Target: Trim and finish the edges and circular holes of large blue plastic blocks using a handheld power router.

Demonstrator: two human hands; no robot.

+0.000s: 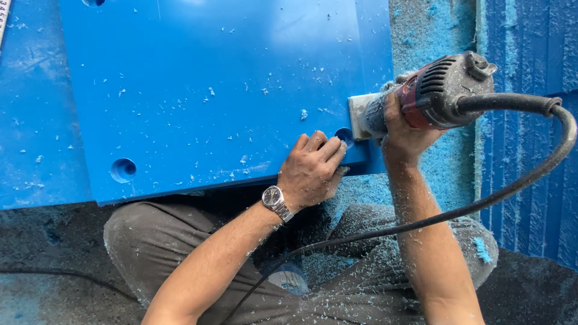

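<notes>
Head view: right hand (402,129) grips router (430,93) at panel's (211,90) right edge; left hand (311,168) presses flat, fingers spread, near its front corner.

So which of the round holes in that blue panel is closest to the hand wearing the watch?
The hole right at the fingertips of the left hand, beside the power tool. The other full hole sits far off near the panel's lower left corner.
</notes>
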